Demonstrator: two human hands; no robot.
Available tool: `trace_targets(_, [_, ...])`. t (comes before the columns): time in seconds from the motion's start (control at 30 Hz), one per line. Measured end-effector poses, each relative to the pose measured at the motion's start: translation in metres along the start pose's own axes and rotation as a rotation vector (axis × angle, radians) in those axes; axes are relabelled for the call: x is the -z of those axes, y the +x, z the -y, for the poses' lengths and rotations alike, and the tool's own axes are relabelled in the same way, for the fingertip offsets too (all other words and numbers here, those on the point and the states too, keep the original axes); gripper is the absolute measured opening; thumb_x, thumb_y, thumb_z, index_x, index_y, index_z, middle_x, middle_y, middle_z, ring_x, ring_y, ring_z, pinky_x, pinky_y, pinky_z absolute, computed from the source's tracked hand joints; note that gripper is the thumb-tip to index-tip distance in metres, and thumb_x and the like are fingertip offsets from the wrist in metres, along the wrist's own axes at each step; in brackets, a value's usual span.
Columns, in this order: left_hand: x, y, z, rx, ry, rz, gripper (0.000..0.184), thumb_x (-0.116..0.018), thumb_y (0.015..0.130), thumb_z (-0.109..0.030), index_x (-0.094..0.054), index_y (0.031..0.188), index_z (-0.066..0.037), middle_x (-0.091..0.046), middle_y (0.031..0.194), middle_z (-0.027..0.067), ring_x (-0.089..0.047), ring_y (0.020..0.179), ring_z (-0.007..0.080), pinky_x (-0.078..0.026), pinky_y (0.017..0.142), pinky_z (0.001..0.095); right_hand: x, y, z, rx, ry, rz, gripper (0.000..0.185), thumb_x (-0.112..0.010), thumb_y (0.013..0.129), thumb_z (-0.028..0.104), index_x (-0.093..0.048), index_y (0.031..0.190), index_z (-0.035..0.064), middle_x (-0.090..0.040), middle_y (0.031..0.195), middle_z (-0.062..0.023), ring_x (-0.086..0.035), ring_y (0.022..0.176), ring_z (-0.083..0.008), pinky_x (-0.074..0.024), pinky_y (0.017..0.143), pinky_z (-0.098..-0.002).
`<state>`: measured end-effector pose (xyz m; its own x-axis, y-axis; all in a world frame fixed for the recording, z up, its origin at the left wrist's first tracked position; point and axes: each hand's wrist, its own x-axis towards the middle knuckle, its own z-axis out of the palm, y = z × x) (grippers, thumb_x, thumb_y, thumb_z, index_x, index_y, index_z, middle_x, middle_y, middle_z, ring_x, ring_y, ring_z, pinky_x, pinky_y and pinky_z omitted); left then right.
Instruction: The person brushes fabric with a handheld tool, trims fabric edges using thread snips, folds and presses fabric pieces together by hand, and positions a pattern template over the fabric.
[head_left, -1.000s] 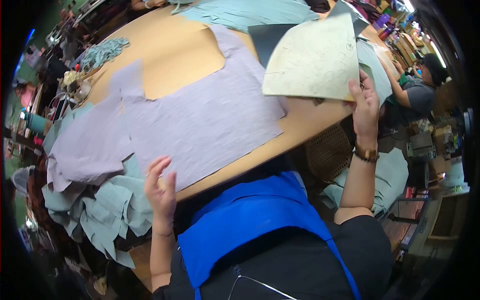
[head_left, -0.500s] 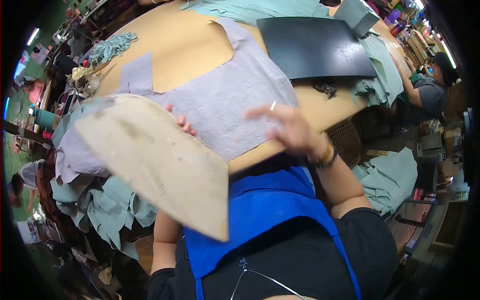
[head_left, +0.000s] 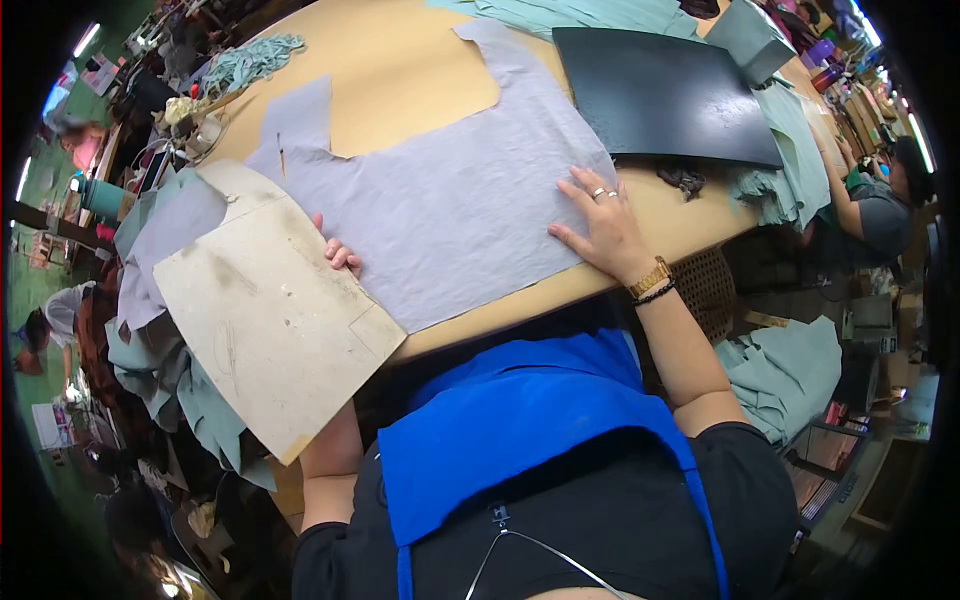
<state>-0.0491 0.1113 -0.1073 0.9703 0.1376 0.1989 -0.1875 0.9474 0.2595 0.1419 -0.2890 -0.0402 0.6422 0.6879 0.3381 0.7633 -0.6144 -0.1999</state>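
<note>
My left hand [head_left: 341, 255] grips a stiff beige cardboard pattern [head_left: 280, 310] by its edge; only the fingertips show, the rest being behind the board. Smudges, pencil lines and a notched top mark the board, which is tilted over the table's front left edge. Beneath it and to the right lies a pale lavender-grey sheet [head_left: 430, 210], leather or cloth, with a large cut-out at its far side. My right hand [head_left: 605, 225] rests on the sheet's right edge, fingers spread and holding nothing. A thin pen-like tool [head_left: 282, 160] lies on the sheet's left part.
A black board [head_left: 670, 95] lies on the tan table [head_left: 400, 85] at the far right, with a dark scrap [head_left: 682, 182] by it. Green hides or cloths [head_left: 785, 365] hang and lie around. Green strips [head_left: 255, 62] are heaped at far left. A co-worker [head_left: 885, 205] sits at right.
My right hand has come down onto the right edge of the sheet and spread its fingers. The cardboard pattern has shifted left, uncovering more of the sheet and the pen-like tool.
</note>
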Motion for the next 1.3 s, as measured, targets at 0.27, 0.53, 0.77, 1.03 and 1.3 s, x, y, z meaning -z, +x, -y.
trace_targets(0.27, [-0.028, -0.015, -0.026, -0.067, 0.036, -0.053, 0.049, -0.037, 0.105, -0.037, -0.039, 0.151, -0.017, -0.059, 0.106, 0.0131, -0.058, 0.091, 0.0236, -0.044, 0.093, 0.0466, 0.001, -0.009, 0.020, -0.076, 0.074, 0.077, 0.066, -0.069, 0.082, 0.054, -0.061, 0.128, 0.0069, -0.057, 0.137, -0.0145, -0.050, 0.131, -0.0290, -0.0343, 0.108, -0.0520])
trace_targets(0.53, [-0.062, -0.007, -0.015, -0.011, 0.125, -0.222, 0.049, -0.037, 0.105, -0.037, -0.040, 0.150, -0.017, -0.059, 0.108, 0.0138, -0.058, 0.092, 0.0241, -0.044, 0.093, 0.0469, 0.025, -0.020, 0.029, -0.132, -0.110, 0.156, 0.068, -0.072, 0.080, 0.055, -0.060, 0.129, 0.0079, -0.061, 0.132, -0.0126, -0.058, 0.121, -0.0284, -0.0374, 0.105, -0.0512])
trace_targets(0.77, [-0.162, 0.025, 0.033, 0.232, 0.237, -0.629, 0.049, -0.038, 0.105, -0.038, -0.041, 0.149, -0.017, -0.060, 0.110, 0.0145, -0.058, 0.093, 0.0246, -0.044, 0.094, 0.0471, 0.043, -0.004, 0.055, -0.062, 0.251, 0.213, 0.063, -0.073, 0.084, 0.045, -0.058, 0.132, 0.0069, -0.062, 0.127, -0.0139, -0.058, 0.119, -0.0282, -0.0431, 0.100, -0.0467])
trace_targets(1.03, [-0.166, 0.051, 0.042, 0.303, 0.321, -0.566, 0.049, -0.048, 0.101, -0.034, -0.040, 0.145, -0.014, -0.060, 0.111, 0.0131, -0.059, 0.095, 0.0226, -0.048, 0.089, 0.0424, 0.021, 0.038, 0.139, -0.233, 1.713, 0.683, 0.052, -0.061, 0.098, 0.025, -0.045, 0.144, 0.0058, -0.060, 0.129, -0.0081, -0.057, 0.117, -0.0171, -0.0458, 0.099, -0.0344])
trace_targets(1.3, [-0.166, 0.044, 0.058, 0.363, 0.590, -0.218, 0.054, -0.064, 0.094, -0.029, -0.038, 0.138, -0.008, -0.060, 0.110, 0.0104, -0.060, 0.096, 0.0189, -0.053, 0.082, 0.0348, 0.046, 0.044, 0.148, -0.064, 1.679, 0.662, 0.039, -0.069, 0.094, 0.016, -0.057, 0.129, 0.0031, -0.065, 0.117, -0.0055, -0.060, 0.110, -0.0143, -0.0504, 0.098, -0.0330])
